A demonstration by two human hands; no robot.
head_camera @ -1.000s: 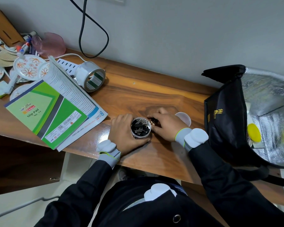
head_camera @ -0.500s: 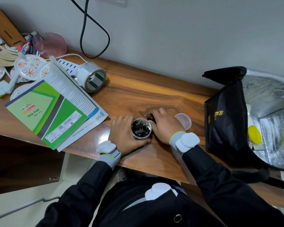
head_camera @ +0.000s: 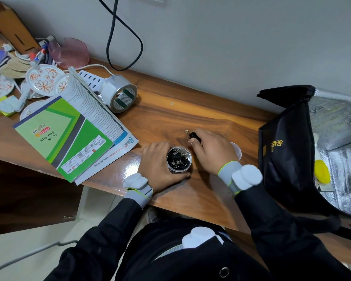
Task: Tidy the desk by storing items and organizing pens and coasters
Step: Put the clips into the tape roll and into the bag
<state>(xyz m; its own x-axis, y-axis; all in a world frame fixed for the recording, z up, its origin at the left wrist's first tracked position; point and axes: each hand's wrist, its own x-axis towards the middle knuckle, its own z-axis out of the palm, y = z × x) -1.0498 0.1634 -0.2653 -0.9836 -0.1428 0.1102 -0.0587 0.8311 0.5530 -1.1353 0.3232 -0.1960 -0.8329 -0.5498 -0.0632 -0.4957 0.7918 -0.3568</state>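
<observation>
Right hand (head_camera: 213, 151) has slid back from the clip tub (head_camera: 178, 161), pinching a black binder clip (head_camera: 195, 135) just beyond its rim. Left hand (head_camera: 156, 165) grips the tub on the bench (head_camera: 190, 110).

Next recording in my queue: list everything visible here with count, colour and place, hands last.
desk: one, brown wood, under everything
tub: one, clear, holding black clips, front middle
binder clip: one, black, just behind the tub
lid: one, clear, right of the tub, partly hidden
bag: one, black, silver lining, open, right end
tape roll: one, silver, left of middle
slip pad: one, green, left
coasters: several, white with orange flowers, far left
pens: a few, mixed colours, far left back
cable: one, black, against the wall
left hand: one, grips the tub
right hand: one, pinches the binder clip
</observation>
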